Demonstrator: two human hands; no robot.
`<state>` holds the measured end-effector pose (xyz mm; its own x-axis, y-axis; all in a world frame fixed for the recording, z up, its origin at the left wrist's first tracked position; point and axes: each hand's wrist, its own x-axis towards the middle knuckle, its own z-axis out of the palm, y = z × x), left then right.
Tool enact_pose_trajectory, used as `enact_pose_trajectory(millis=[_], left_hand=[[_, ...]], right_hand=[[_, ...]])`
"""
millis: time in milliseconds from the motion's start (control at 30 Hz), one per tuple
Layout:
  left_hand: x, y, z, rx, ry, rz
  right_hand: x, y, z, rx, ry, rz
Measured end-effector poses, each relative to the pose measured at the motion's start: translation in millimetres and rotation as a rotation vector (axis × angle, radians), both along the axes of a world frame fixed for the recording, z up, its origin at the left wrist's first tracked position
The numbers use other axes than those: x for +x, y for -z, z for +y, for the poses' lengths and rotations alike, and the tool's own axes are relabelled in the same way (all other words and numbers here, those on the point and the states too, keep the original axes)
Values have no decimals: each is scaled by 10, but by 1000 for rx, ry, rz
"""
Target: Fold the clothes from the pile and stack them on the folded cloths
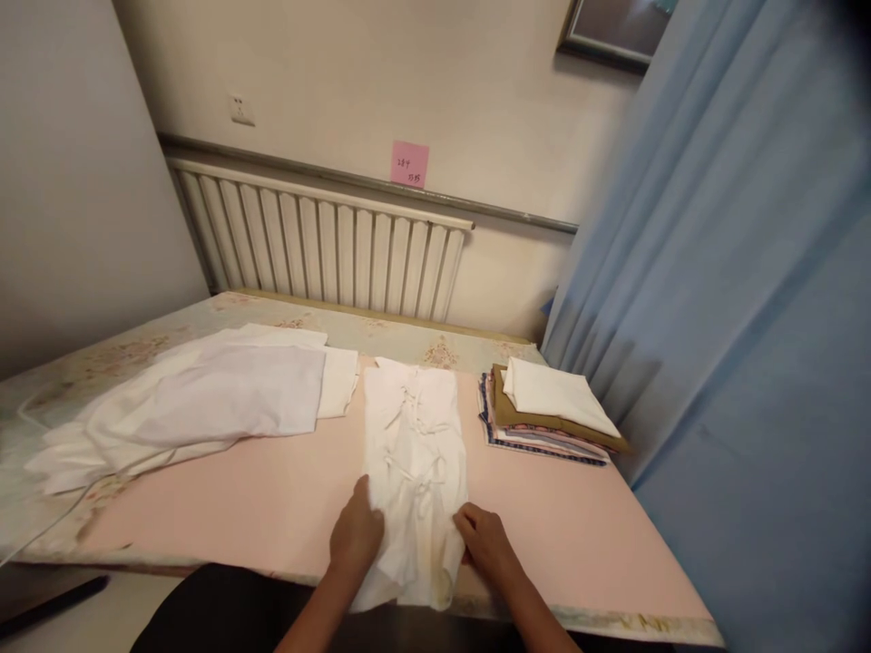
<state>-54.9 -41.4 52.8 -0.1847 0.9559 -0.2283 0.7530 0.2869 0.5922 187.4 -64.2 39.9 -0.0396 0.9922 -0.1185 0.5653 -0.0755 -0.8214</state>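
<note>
A white garment with cloth ties lies lengthwise in front of me, folded into a narrow strip, its near end hanging at the table edge. My left hand is closed on its left side edge, thumb on top. On the opposite edge, my right hand pinches the cloth between thumb and curled fingers. Both hands are near the lower part of the garment. The fingers under the cloth are hidden.
Loose white garments lie spread at the left, with a white cord across them. A stack of folded clothes sits at the right. A pink sheet covers part of the floral tablecloth. A blue curtain hangs along the right side.
</note>
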Motion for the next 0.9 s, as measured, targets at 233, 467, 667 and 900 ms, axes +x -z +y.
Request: enact_pose_trajectory(millis=[233,467,667,900], left_hand=[[-576,153,12,44,-132,-14],[-675,196,-101,-26,-74,-134],[-749,264,-145,-30,-95,-215],[-800,350,-254,6,-183,-158]], right_hand=[[70,156,-29,45,162,-22],[14,81,-158,40,203,-182],[-64,51,-260,69,120,-328],[189,283,-283,108,175,-267]])
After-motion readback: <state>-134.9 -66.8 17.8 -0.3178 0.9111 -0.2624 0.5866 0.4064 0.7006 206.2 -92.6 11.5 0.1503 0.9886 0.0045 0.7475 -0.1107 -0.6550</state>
